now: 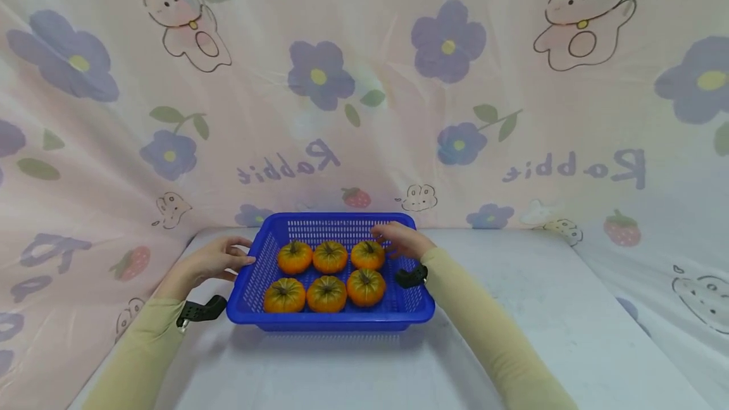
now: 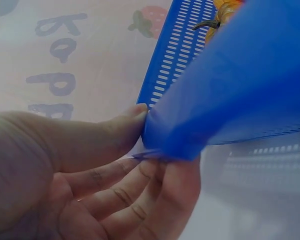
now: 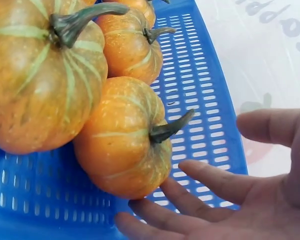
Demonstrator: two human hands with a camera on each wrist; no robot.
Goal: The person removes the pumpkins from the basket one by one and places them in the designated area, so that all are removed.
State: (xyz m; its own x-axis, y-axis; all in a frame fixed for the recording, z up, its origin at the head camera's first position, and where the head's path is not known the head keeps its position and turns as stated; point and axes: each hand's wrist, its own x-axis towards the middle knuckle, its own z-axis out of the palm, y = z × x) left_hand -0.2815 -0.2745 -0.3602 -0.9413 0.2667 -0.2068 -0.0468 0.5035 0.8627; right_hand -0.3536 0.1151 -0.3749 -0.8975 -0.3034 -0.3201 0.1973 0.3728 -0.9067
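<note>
A blue plastic basket (image 1: 336, 317) with slotted walls holds several small orange pumpkins in two rows of 3. My left hand (image 1: 212, 259) is at the basket's left side. In the left wrist view its thumb (image 2: 122, 127) lies on the rim and the fingers bend beneath it, pinching the edge. Inside the basket's right part, my right hand (image 1: 403, 240) is beside the back right pumpkin (image 1: 367, 255). The right wrist view shows its fingers (image 3: 210, 182) spread and fairly straight, close to that pumpkin's side; whether they touch it I cannot tell.
The basket stands on a white table (image 1: 529, 309). A curtain (image 1: 387, 112) printed with rabbits and flowers hangs behind and at both sides. Each wrist wears a black strap mount, the left one (image 1: 200, 310) near the basket's front left corner.
</note>
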